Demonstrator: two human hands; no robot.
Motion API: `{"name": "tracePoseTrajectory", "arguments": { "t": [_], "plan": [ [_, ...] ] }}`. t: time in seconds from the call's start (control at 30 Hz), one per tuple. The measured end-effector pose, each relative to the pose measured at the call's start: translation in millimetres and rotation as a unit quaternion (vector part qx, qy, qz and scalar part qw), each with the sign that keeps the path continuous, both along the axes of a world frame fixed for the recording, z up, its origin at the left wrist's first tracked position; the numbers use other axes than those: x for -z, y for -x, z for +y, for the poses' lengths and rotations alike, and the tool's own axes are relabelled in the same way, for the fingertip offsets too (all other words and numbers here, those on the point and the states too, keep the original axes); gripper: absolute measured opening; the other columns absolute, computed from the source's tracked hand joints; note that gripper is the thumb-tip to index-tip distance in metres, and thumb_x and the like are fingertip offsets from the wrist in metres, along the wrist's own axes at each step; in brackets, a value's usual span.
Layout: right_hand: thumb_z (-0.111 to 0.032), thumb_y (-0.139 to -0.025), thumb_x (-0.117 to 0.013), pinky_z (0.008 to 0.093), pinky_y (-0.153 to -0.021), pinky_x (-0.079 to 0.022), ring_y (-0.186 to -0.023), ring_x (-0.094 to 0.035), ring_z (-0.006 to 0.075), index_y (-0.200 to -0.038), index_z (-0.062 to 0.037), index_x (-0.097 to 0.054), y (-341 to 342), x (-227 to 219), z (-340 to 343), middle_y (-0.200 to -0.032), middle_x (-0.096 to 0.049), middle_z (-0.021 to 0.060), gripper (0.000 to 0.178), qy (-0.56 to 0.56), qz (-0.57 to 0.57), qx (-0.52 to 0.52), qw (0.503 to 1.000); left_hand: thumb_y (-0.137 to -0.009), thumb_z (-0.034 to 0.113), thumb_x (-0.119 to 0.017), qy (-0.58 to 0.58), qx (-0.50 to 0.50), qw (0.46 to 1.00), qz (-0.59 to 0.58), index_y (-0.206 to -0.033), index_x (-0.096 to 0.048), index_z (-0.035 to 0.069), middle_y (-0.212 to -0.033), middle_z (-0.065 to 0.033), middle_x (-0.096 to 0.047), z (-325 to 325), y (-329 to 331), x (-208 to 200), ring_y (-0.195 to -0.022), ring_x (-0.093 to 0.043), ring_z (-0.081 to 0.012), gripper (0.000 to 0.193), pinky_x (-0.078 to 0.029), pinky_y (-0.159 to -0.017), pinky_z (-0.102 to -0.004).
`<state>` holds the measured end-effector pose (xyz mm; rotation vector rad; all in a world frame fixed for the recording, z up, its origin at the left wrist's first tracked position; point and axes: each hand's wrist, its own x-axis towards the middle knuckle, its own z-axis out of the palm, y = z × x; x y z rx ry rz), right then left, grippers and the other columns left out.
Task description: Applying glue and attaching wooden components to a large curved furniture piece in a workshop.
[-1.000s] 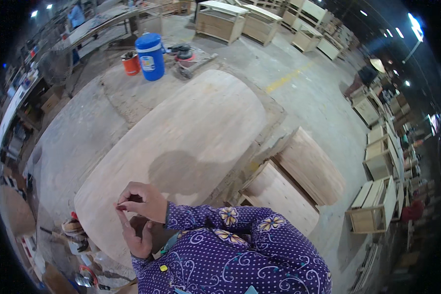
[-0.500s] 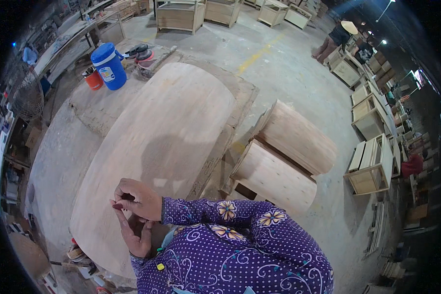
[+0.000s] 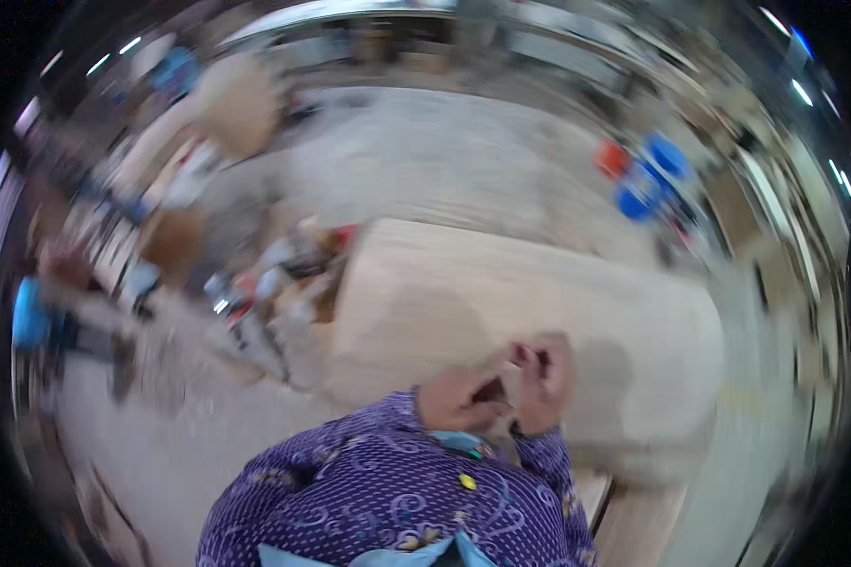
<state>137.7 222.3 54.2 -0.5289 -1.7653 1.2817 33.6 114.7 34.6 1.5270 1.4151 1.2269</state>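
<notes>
Fingers are sitting bent, tips close, on bare left hand and right hand; blur is hiding from me whether they're pinching anything. Grey concrete floor is stretching leftward; below both hands a pale, flat, round-cornered wooden board is lying, a blue cylindrical plastic jug standing past its far edge.

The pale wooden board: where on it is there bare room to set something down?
The board looks bare along its far side and between the right hand and its rounded right end. It is crowded off its left end, with blurred clutter; a blue jug and orange bucket stand beyond its far edge, at right.
</notes>
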Motion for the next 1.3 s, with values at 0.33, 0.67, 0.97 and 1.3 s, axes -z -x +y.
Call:
{"name": "tracePoseTrajectory", "arguments": {
  "t": [0.33, 0.67, 0.97, 1.3],
  "plan": [
    [-0.009, -0.090, -0.048, 0.0225, -0.061, -0.039, -0.068, -0.043, 0.0090, -0.083, -0.0038, -0.044, 40.7, -28.8, -5.2, -0.077, -0.042, 0.0012, 0.009, -0.011, 0.003, -0.148, 0.989, -0.086, 0.022, -0.056, -0.085, -0.129, 0.986, -0.066, -0.142, -0.003, 0.007, -0.079, -0.0171, -0.062, -28.8, 5.8, -39.7, -0.067, -0.061, -0.0313, 0.078, -0.047, -0.062, -0.0372],
    [-0.009, -0.086, -0.051, 0.0253, -0.060, -0.042, -0.068, -0.050, 0.0154, -0.079, -0.0011, -0.048, 66.6, -34.7, -25.7, -0.078, -0.046, 0.0071, 0.011, -0.002, -0.021, -0.202, 0.979, -0.087, 0.019, -0.055, -0.102, -0.208, 0.962, -0.141, -0.143, -0.002, 0.009, -0.075, -0.0042, -0.057, -54.5, 30.7, -39.5, -0.064, -0.052, -0.0116, 0.077, -0.044, -0.062, -0.0250],
    [0.004, -0.078, -0.054, 0.0240, -0.065, -0.042, -0.071, -0.051, 0.0148, -0.081, 0.0013, -0.055, 63.1, -38.8, -20.4, -0.079, -0.052, 0.0083, 0.004, 0.008, -0.023, -0.206, 0.978, -0.090, 0.020, -0.048, -0.139, -0.111, 0.891, -0.418, -0.143, -0.011, 0.010, -0.068, -0.0031, -0.055, -68.1, 52.3, -43.5, -0.054, -0.044, -0.0051, 0.065, -0.037, -0.050, -0.0184],
    [-0.001, -0.075, -0.058, 0.0328, -0.068, -0.047, -0.077, -0.056, 0.0267, -0.095, -0.0011, -0.062, 92.0, -55.0, -6.7, -0.092, -0.059, 0.0117, 0.020, -0.376, -0.032, -0.191, 0.906, -0.090, 0.028, -0.049, -0.084, -0.117, 0.886, -0.441, -0.141, -0.020, 0.006, -0.067, -0.0014, -0.054, -78.6, 54.8, -35.8, -0.055, -0.043, -0.0049, 0.063, -0.035, -0.049, -0.0172]
  ]
}}
